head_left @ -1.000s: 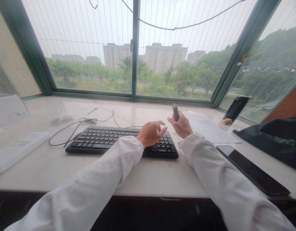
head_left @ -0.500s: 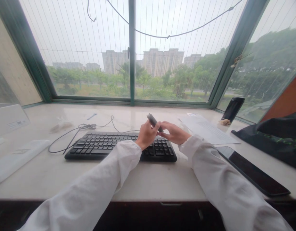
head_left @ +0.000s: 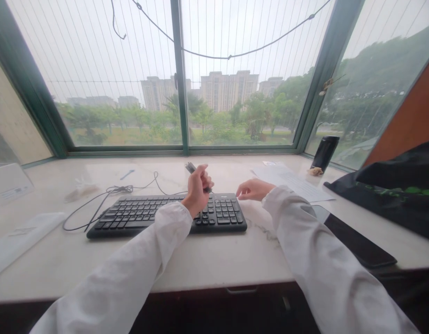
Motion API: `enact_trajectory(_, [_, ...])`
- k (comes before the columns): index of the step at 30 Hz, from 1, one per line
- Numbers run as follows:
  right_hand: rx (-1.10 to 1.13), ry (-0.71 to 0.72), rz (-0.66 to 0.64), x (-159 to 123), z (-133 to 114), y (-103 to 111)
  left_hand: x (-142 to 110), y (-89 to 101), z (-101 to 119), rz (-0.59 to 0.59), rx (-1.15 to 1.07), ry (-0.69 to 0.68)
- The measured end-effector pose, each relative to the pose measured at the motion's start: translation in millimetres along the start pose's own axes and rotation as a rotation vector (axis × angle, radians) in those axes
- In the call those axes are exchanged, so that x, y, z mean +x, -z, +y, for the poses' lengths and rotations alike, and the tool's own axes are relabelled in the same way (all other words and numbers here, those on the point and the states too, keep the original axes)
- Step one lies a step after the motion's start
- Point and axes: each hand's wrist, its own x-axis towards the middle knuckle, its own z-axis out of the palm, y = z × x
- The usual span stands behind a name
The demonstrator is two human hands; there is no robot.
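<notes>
1. Pen-like stick (head_left: 193,170): a slim, dark grey cylinder just above the centre of the frame, tilted with its upper end toward the upper left. Only its two ends show past the fingers.
2. Left hand (head_left: 198,191) is closed around the stick's middle, fingers curled over it, raised above the right part of the black keyboard (head_left: 165,214).
3. Right hand (head_left: 253,189), a little right of centre, holds nothing; its fingers are loosely bent and point toward the stick, apart from it, low above the pale marble sill (head_left: 214,260).
4. Handling, as a judgement: the stick looks rigid and light, easily carried by one hand. Its smooth round body could roll or slip between fingertips, so a wrap about the mid-length, as now, seems the surest hold; a pinch near one end would let it swing.
5. Nearby: the keyboard's cable (head_left: 106,195) loops toward the left of the frame, printed sheets (head_left: 294,183) lie at right of centre, and a dark phone (head_left: 357,241) rests at lower right.
</notes>
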Motion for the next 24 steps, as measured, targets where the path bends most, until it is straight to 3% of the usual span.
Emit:
enact_trajectory(5, [-0.078,0.055,0.047,2.7,-2.3,-8.2,-4.8,-1.0,2.3,-0.024,-0.018,0.044])
enact_trajectory(10, [-0.100,0.114,0.182,5.6,-3.1,-11.1,-0.1,-0.3,-3.4,0.012,-0.012,0.088])
enact_trajectory(15, [-0.022,0.217,0.222,1.3,-18.6,-7.3,4.1,-19.4,-9.9,-0.007,0.072,0.061])
enact_trajectory(20, [0.228,0.326,0.196,-5.5,-29.5,0.6,11.5,-39.2,-25.7,-0.113,0.374,-0.027])
enact_trajectory(24, [0.415,0.388,0.228,-0.6,-28.8,-1.8,16.9,-42.4,-31.8,-0.189,0.867,-0.175])
